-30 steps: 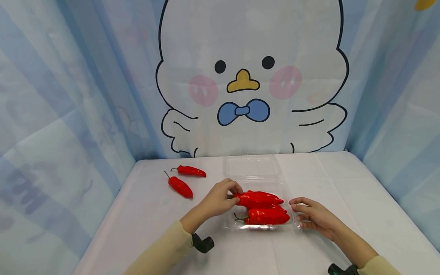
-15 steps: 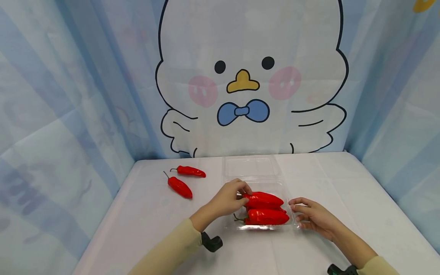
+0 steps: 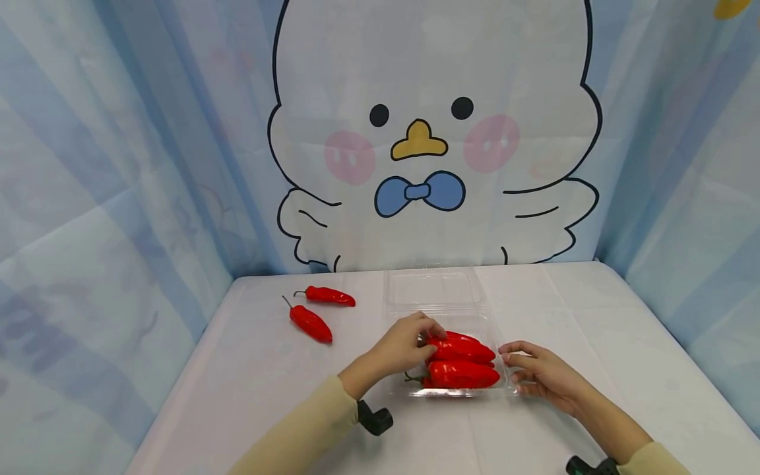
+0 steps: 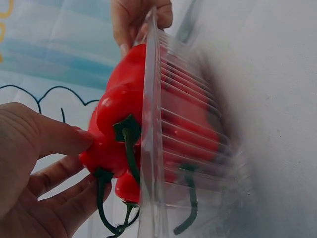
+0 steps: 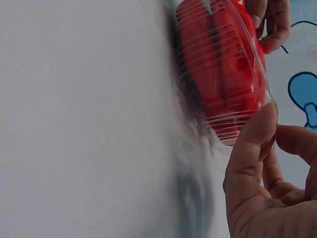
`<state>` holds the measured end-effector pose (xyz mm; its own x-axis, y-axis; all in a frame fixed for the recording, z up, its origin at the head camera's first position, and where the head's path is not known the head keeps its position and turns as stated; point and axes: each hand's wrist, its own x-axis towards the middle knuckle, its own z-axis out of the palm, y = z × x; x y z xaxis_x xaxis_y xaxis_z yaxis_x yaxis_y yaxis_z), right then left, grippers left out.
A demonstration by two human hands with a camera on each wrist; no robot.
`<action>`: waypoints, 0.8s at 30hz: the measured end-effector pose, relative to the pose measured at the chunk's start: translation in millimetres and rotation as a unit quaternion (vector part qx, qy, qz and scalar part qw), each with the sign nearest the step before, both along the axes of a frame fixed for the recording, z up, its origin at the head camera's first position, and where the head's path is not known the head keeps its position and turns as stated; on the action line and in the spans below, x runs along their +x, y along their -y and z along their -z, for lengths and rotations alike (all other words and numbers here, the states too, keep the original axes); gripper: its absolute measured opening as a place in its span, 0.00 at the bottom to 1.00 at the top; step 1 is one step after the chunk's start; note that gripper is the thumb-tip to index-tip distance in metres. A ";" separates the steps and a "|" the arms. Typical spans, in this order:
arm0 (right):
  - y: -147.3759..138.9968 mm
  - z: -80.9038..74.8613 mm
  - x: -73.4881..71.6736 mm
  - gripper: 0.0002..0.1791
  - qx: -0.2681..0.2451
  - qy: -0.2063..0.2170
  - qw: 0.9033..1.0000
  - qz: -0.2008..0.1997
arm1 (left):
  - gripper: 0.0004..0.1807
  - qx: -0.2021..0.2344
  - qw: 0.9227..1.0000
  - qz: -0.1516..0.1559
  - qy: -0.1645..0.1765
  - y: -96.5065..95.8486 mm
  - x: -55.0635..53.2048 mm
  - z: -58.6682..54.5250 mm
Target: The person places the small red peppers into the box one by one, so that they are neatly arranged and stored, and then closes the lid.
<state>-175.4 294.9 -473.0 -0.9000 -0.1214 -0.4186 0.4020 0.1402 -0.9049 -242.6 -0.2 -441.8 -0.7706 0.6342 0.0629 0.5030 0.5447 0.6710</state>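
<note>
A clear plastic clamshell box (image 3: pixel 491 320) lies with its lid (image 3: pixel 435 289) folded back, holding several glossy red chili peppers (image 3: pixel 466 375) with dark green stems. My left hand (image 3: pixel 406 344) has thumb and fingers around the stem end of the upper red chili pepper (image 3: pixel 466 350), which lies on the pile inside the box. The left wrist view shows the thumb pressed to that pepper (image 4: pixel 106 153), with fingers behind it. At the box's right edge, my right hand (image 3: pixel 543 376) pinches the clear rim (image 5: pixel 271 94) between thumb and index finger. The lowest peppers are partly hidden.
Two loose red chili peppers (image 3: pixel 311 323) lie on the white-covered table (image 3: pixel 249 396), left of the box. Behind the table hangs a curtain (image 3: pixel 415 237) printed with a cartoon bird, and more curtains flank both sides.
My left hand has moved to the right with the chili pepper, bringing it lower and toward the front peppers in the box. The right hand stays at the rim.
</note>
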 end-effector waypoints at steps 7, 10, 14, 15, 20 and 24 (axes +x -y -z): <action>-0.6 0.0 -0.4 0.28 0.008 -0.002 1.000 -0.005 | 0.13 -0.010 1.000 0.009 0.014 0.8 2.9 -1.4; -1.0 0.3 -0.4 0.28 0.006 -0.003 1.000 -0.007 | 0.14 -0.009 1.000 0.008 0.013 0.2 3.2 -0.9; -1.7 1.0 -0.6 0.28 -0.001 -0.004 1.000 -0.010 | 0.14 -0.003 1.000 0.006 0.013 -0.6 3.1 1.4; -2.0 1.1 -0.7 0.28 -0.002 -0.004 1.000 -0.011 | 0.13 0.000 1.000 0.006 0.013 -0.9 3.0 2.0; -2.7 1.7 -1.0 0.27 -0.004 -0.005 1.000 -0.010 | 0.14 0.011 1.000 0.004 0.011 -1.8 2.5 4.1; -2.8 1.9 -0.9 0.27 -0.002 -0.002 1.000 -0.007 | 0.14 0.019 1.000 0.002 0.004 -0.4 2.8 3.6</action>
<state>-176.3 297.7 -474.9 -0.8998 -0.1361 -0.4146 0.3962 0.1431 -0.9069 -239.7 0.1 -445.4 -0.7689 0.6343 0.0804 0.4993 0.5172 0.6951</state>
